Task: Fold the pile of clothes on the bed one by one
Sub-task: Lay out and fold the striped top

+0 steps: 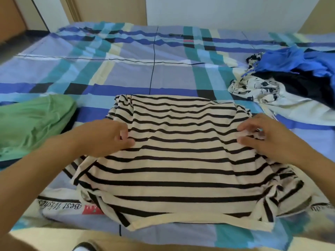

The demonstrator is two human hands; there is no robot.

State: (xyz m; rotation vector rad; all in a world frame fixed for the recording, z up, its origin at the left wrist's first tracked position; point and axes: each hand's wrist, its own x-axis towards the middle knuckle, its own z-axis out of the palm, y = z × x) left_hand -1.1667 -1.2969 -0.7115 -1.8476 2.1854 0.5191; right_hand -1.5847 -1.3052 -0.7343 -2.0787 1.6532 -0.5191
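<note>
A home bedroom: wide bed (172, 75) under a blue-and-teal checked sheet (54, 75), plain cream wall (217, 9), perhaps a brown wooden door (10, 15) behind.

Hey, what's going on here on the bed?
A person is folding a striped shirt that lies spread on the bed. The left hand and the right hand each have a pinching grip on the fabric, one at each side of the shirt, about midway up. A green garment lies to the left. A crumpled pile of clothes sits at the far right, not yet folded.
</note>
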